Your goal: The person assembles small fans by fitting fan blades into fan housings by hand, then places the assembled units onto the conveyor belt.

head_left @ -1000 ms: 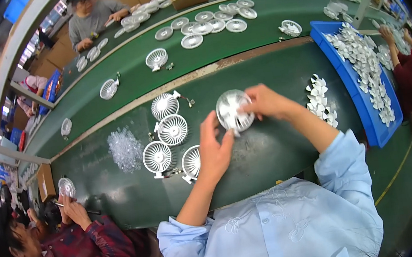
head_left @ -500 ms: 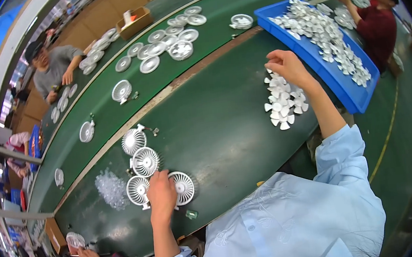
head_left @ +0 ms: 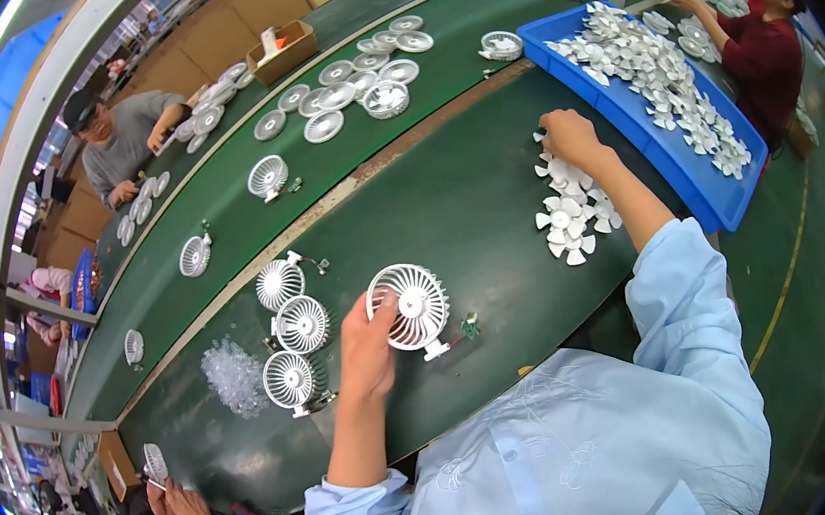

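Note:
My left hand (head_left: 366,351) is closed round the left rim of a round white fan housing (head_left: 408,305), thumb over its slatted face, holding it above the green table. Red wires and a small green circuit board (head_left: 470,326) hang from the housing's base. At the right, my right hand (head_left: 573,138) is bent down with its fingers closed at the far end of a pile of white fan blades (head_left: 569,211). A white bit of a fan blade (head_left: 539,136) shows at its fingertips; the fingers hide the rest. Left of my left hand stand more fan housings (head_left: 289,379).
A heap of small clear pieces (head_left: 235,377) lies at the left. The blue tray (head_left: 704,210) full of fan blades stands at the right. Beyond, a green conveyor belt (head_left: 227,212) carries round white covers (head_left: 324,126) and housings. Other people (head_left: 123,137) work around the table.
My left hand has picked up the right-hand fan housing from the table and moved it up and right, its circuit board trailing. My right hand's fingers have curled down and closed by the blades.

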`<act>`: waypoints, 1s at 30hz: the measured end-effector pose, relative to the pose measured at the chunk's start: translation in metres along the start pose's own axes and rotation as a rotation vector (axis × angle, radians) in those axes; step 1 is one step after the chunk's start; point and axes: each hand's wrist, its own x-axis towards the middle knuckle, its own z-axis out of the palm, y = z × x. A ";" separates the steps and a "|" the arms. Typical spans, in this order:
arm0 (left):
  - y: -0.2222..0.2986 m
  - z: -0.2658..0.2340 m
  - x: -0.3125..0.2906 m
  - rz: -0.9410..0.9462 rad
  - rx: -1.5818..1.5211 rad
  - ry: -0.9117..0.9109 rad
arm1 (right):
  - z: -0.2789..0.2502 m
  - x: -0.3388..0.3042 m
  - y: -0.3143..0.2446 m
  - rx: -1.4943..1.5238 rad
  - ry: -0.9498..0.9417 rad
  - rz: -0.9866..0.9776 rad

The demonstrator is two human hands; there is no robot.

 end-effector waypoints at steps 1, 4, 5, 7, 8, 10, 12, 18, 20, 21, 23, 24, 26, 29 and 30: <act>-0.007 -0.006 0.005 -0.025 -0.040 -0.008 | 0.001 0.002 -0.004 0.003 0.002 -0.011; -0.026 -0.021 0.016 -0.029 -0.259 0.034 | -0.002 0.002 -0.032 0.115 0.233 -0.124; -0.028 -0.026 0.017 -0.031 -0.271 0.052 | -0.008 -0.005 -0.050 0.393 0.178 -0.220; -0.031 -0.033 0.018 -0.022 -0.243 0.056 | -0.006 -0.029 -0.087 0.990 -0.099 -0.237; -0.031 -0.034 0.020 -0.005 -0.262 0.026 | -0.001 -0.042 -0.105 1.303 -0.313 -0.150; -0.026 -0.033 0.021 0.008 -0.255 0.046 | 0.011 -0.058 -0.128 1.312 -0.530 -0.097; -0.025 -0.034 0.021 0.019 -0.264 0.075 | 0.017 -0.061 -0.137 1.115 -0.586 -0.093; -0.023 -0.041 0.019 0.049 -0.354 0.146 | 0.012 -0.071 -0.157 0.478 0.054 -0.531; -0.021 -0.039 0.017 0.004 -0.338 0.133 | 0.011 -0.079 -0.173 0.482 -0.011 -0.594; -0.023 -0.038 0.018 -0.010 -0.330 0.136 | 0.013 -0.082 -0.180 0.397 -0.058 -0.640; -0.028 -0.038 0.019 0.011 -0.314 0.120 | 0.017 -0.084 -0.190 0.284 -0.151 -0.652; -0.029 -0.038 0.019 0.032 -0.298 0.100 | 0.018 -0.084 -0.192 0.288 -0.155 -0.659; -0.030 -0.037 0.019 0.046 -0.288 0.111 | 0.015 -0.084 -0.191 0.275 -0.137 -0.603; -0.031 -0.038 0.022 0.020 -0.316 0.120 | -0.004 -0.091 -0.186 0.329 0.078 -0.517; -0.032 -0.039 0.022 0.020 -0.321 0.137 | -0.016 -0.099 -0.191 0.333 0.066 -0.531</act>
